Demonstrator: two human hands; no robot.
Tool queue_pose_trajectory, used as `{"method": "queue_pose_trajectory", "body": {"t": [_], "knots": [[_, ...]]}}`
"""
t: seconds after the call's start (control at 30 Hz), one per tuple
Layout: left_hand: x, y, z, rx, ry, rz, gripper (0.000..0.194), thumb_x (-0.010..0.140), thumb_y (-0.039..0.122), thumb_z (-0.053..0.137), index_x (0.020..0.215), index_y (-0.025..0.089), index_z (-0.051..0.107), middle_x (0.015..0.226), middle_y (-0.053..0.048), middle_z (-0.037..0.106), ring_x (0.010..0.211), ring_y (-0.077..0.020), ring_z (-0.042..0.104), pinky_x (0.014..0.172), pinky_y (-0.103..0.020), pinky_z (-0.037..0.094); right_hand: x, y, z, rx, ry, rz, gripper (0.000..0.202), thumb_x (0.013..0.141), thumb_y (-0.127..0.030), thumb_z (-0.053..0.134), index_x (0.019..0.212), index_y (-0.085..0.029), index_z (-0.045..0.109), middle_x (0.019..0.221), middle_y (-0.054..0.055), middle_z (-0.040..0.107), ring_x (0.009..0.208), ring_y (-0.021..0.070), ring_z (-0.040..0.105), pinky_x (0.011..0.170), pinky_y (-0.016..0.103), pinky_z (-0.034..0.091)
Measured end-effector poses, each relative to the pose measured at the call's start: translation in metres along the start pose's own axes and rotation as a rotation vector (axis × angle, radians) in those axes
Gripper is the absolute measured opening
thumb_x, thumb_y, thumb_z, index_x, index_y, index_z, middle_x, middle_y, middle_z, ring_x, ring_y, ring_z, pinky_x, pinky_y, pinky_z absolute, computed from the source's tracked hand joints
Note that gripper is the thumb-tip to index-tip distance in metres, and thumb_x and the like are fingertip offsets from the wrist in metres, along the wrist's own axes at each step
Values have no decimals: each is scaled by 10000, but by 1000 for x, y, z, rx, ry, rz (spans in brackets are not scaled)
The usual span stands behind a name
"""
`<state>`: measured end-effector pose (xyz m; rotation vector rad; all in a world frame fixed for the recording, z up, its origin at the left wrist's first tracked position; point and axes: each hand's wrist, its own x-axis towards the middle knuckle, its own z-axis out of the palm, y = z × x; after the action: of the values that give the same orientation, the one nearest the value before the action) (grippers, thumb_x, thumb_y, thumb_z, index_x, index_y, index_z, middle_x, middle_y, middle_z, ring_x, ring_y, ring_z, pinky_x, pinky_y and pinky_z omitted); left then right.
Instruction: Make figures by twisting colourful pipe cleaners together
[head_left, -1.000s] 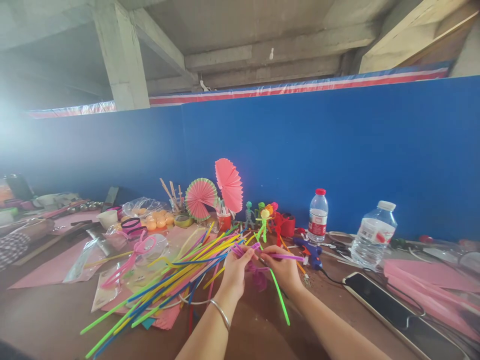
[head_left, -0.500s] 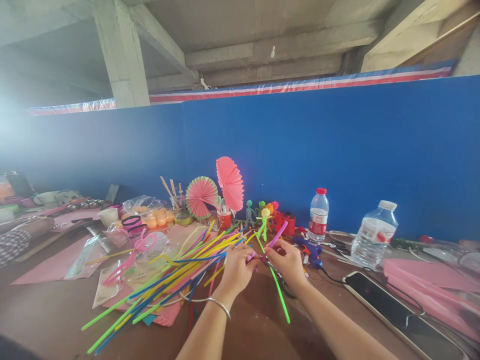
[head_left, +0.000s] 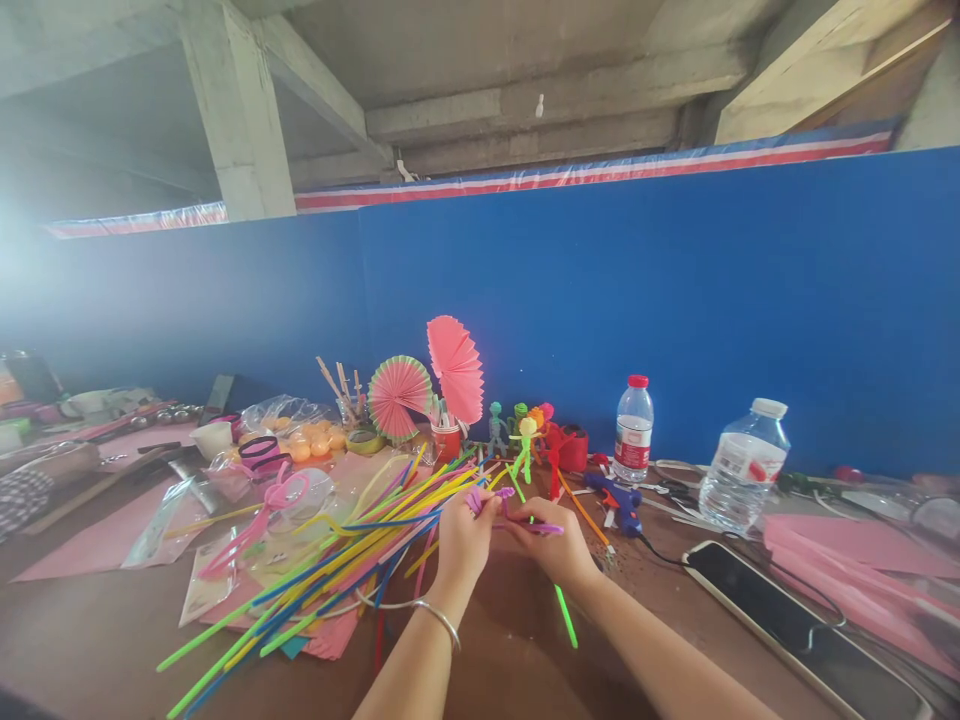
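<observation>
Between my two hands is a purple pipe cleaner (head_left: 549,527), partly twisted. My left hand (head_left: 469,535) pinches its coiled left part. The fingers of my right hand (head_left: 553,545) are closed on its other part, and an end sticks out past them to the right. A green pipe cleaner (head_left: 565,615) lies on the table under my right hand, which hides its middle. Beside my left hand spreads a pile of yellow, blue, green and pink pipe cleaners (head_left: 352,555). Small pipe-cleaner figures, among them a yellow-green one (head_left: 526,450) and a red one (head_left: 553,455), stand behind my hands.
Right of my hands are a blue glue gun (head_left: 619,503), two plastic bottles (head_left: 634,430) (head_left: 746,465) and a phone (head_left: 795,625). An orange pipe cleaner (head_left: 585,508) lies near the glue gun. Paper fans (head_left: 456,370) stand at the back, with pink paper (head_left: 97,530) at left.
The purple end at my right hand has swung down from pointing up to lying nearly level. My right hand has turned and lowered, and the orange pipe cleaner now shows behind it.
</observation>
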<state>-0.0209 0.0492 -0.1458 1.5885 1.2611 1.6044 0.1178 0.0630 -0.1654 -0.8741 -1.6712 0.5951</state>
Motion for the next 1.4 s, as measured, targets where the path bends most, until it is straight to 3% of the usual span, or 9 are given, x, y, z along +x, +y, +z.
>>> {"method": "queue_pose_trajectory", "body": {"t": [0.2, 0.33, 0.5, 0.63, 0.77, 0.9, 1.03, 1.17, 1.4], "knots": [[-3, 5, -5, 654, -130, 329, 159, 696, 94, 509, 663, 199, 623, 711, -43, 622, 754, -214, 538, 784, -378, 300, 5, -7, -8, 20, -106, -88, 122, 739, -289, 570, 758, -229, 674, 749, 37, 662, 718, 181, 597, 682, 288, 452], [-2, 7, -1, 442, -239, 246, 105, 687, 153, 572, 592, 184, 607, 678, -23, 618, 693, -182, 546, 740, -336, 353, 10, 2, -11, 134, 71, 167, 187, 676, -355, 628, 733, -177, 639, 648, 23, 637, 545, 152, 556, 531, 263, 443], [-1, 2, 5, -37, -235, -6, 189, 720, 300, 569, 629, 142, 617, 580, -29, 618, 518, -139, 538, 542, -250, 410, 11, 12, -9, 321, 109, 227, 219, 667, -356, 640, 735, -163, 560, 607, -9, 575, 484, 104, 499, 447, 215, 387], [0, -3, 4, 10, -104, -14, 267, 767, 350, 503, 657, 131, 610, 625, -48, 637, 570, -159, 563, 571, -264, 416, 6, 9, -4, 276, 42, 200, 169, 655, -319, 652, 655, -166, 581, 600, -3, 577, 535, 125, 530, 497, 228, 413], [1, -3, -2, 172, 5, 23, 209, 755, 321, 515, 688, 159, 628, 678, -48, 635, 704, -207, 563, 706, -324, 378, 1, 1, -6, -20, -74, -49, 107, 717, -283, 601, 745, -197, 659, 730, 42, 637, 691, 171, 572, 642, 271, 441], [-2, 1, -3, 538, -98, 199, 155, 751, 198, 500, 710, 184, 649, 747, -71, 640, 794, -228, 544, 812, -390, 305, 3, -6, -11, -113, -158, -206, 133, 771, -275, 548, 732, -216, 661, 731, 47, 640, 716, 175, 569, 683, 282, 425], [-5, 4, 2, 555, -255, 244, 138, 688, 171, 571, 560, 181, 622, 622, -26, 627, 660, -178, 557, 764, -340, 351, 8, -2, -15, 16, -62, 17, 155, 710, -333, 609, 649, -192, 633, 636, 21, 598, 617, 157, 539, 587, 260, 409], [-4, 7, 5, 204, -327, 62, 167, 724, 250, 554, 612, 166, 646, 605, -23, 650, 575, -147, 565, 594, -252, 406, 14, 11, -15, 147, 18, 216, 237, 683, -394, 613, 658, -163, 570, 530, -21, 529, 474, 109, 470, 457, 222, 354], [1, 1, 4, 19, -85, -91, 243, 732, 348, 532, 693, 135, 641, 638, -47, 654, 592, -171, 584, 574, -261, 427, 8, 13, -7, 160, -28, 231, 206, 657, -357, 627, 616, -166, 565, 508, -33, 525, 453, 95, 442, 442, 210, 320]]}}
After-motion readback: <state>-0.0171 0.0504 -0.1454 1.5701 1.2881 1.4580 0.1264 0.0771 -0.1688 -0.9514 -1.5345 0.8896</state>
